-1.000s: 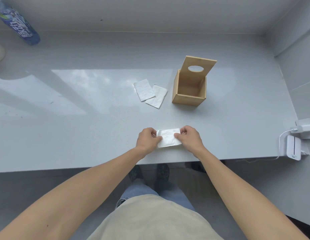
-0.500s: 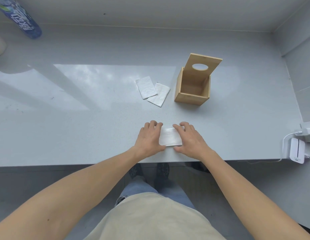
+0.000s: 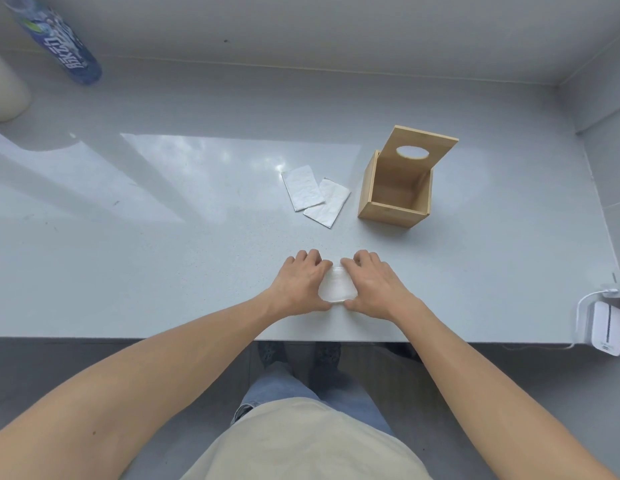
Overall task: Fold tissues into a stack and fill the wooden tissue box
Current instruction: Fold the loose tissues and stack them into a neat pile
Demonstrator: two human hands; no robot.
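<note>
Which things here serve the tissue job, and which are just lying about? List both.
Job: tissue being folded, left hand, right hand, two folded tissues, wooden box, its lid.
Lying about: blue bottle, white charger, cream container.

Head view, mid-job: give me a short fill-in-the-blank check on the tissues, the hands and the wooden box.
1. Both hands, the left hand and the right hand, press a white tissue flat on the pale grey countertop near its ____ edge.
2. The light wooden tissue box has its lid, with the oval hole, standing ____.
3. Left of the box lie ____ folded white tissues, overlapping.
4. Inside, the box looks ____.

Missing words: front; open; two; empty
</note>
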